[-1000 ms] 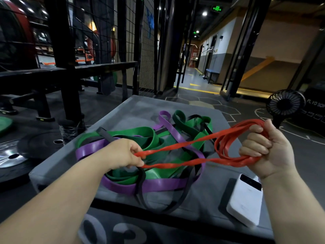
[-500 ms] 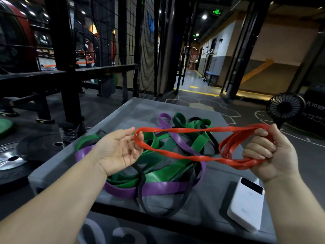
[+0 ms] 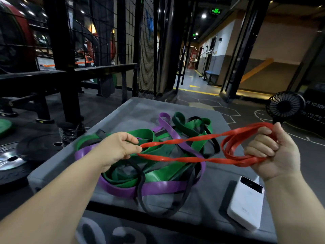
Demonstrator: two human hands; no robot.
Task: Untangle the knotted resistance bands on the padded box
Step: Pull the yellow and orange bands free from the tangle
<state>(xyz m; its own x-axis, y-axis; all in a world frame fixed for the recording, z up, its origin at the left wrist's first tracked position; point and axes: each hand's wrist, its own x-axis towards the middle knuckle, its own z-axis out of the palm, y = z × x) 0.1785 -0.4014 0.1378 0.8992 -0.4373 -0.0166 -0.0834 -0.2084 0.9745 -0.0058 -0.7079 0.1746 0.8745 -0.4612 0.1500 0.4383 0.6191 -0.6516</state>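
A thin red resistance band (image 3: 177, 158) stretches between my hands above the grey padded box (image 3: 133, 111). My left hand (image 3: 117, 147) pinches its left end, fingers curled. Gathered coils of the same band sit in my right hand (image 3: 270, 152), which grips them at the right. The two red strands twist around each other in mid-air. Below them a tangle lies on the box: a wide green band (image 3: 158, 175), a purple band (image 3: 158, 188) and a narrow black band (image 3: 140, 191), all looped through one another.
A white power bank (image 3: 246, 201) lies on the box's near right corner. A small black fan (image 3: 284, 106) stands beyond the right edge. Weight plates (image 3: 35, 147) lie on the floor to the left, behind them a black rack and wire mesh.
My left hand, open half a second ago, has closed again on the red band's left end. The red strands now run twisted between my hands.
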